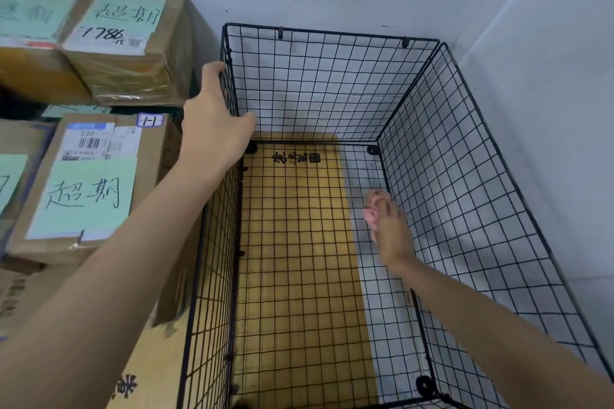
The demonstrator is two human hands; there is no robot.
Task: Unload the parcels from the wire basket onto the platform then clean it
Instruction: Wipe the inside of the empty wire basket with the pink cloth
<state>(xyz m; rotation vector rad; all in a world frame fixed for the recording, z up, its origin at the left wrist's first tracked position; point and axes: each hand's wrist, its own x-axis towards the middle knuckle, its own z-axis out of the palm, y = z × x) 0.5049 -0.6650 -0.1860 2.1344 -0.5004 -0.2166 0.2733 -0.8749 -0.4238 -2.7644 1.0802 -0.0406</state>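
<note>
Brown cardboard parcels (83, 189) with pale green handwritten notes are stacked at nine to ten o'clock, just beside the basket's left wall. The left hand (216, 129) grips the top rim of that wall, fingers curled over the wire. The black wire-mesh basket (332, 32) fills the centre, with no parcels inside; a flat yellow printed board (299, 259) shows through its floor grid. Toward three o'clock, the right hand (388, 226) reaches inside near the right wall, its fingers blurred, so I cannot tell its grip.

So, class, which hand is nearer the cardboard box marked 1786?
Left. The left hand grips the wire basket at its left rim, beside that box; the right hand is inside, near its right wall.
</note>
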